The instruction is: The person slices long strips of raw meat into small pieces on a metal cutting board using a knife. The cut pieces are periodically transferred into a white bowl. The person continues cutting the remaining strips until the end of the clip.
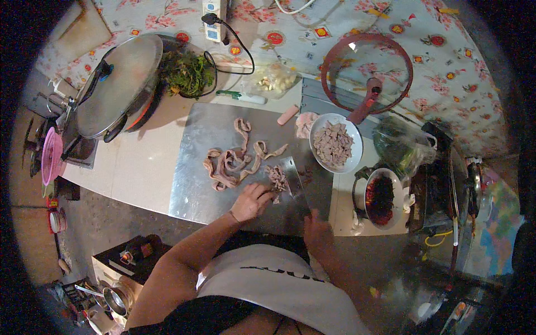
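On a metal cutting board (188,167) lie long, curled strips of pale cooked meat, apparently intestine (226,178). A small heap of cut pieces (277,179) lies to their right, beside the broad blade of a cleaver (294,178). My right hand (317,228) is closed around the cleaver's handle near the board's front edge. With bent fingers, my left hand (252,203) rests at the lower end of the cut pieces; whether it grips one is hidden under the fingers. A white bowl (359,144) holding more cut pieces stands at the board's upper right.
A lidded pan (121,88) and leafy greens (188,75) stand at back left. A peeler (240,96) and a bag of garlic cloves (272,81) lie behind the board. A glass lid (326,83) stands upright at back right; a bowl of dark red food (398,201) is at right.
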A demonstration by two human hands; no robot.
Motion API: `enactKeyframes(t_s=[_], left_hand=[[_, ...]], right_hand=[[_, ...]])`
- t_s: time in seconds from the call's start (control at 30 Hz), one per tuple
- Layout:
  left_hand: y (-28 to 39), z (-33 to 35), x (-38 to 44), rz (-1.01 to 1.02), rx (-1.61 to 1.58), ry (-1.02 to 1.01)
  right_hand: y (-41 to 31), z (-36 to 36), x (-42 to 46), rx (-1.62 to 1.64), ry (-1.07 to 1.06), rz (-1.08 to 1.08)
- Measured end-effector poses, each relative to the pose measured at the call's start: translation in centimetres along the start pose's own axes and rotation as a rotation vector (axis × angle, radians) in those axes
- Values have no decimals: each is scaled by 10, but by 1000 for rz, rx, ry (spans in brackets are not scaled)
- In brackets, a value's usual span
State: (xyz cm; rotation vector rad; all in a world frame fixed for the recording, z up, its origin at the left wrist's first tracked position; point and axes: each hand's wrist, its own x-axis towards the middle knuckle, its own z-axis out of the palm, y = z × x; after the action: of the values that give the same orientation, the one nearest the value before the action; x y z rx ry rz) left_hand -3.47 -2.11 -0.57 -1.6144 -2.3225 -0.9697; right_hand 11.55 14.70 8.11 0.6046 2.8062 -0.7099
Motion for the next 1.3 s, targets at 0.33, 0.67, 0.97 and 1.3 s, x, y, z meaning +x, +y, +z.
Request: enactKeyframes(t_s=[0.33, 0.67, 0.97, 1.3], left_hand=[[-6, -1, -18, -62, 58, 37], [1, -6, -14, 5, 144, 61], [-6, 4, -19, 15, 100, 26], [-6, 0, -28, 13, 128, -24]], right_hand=[[-19, -2, -8, 27, -140, -98], [-38, -3, 3, -83, -338, 74], [3, 45, 14, -2, -37, -225], [-40, -11, -3, -112, -419, -22]])
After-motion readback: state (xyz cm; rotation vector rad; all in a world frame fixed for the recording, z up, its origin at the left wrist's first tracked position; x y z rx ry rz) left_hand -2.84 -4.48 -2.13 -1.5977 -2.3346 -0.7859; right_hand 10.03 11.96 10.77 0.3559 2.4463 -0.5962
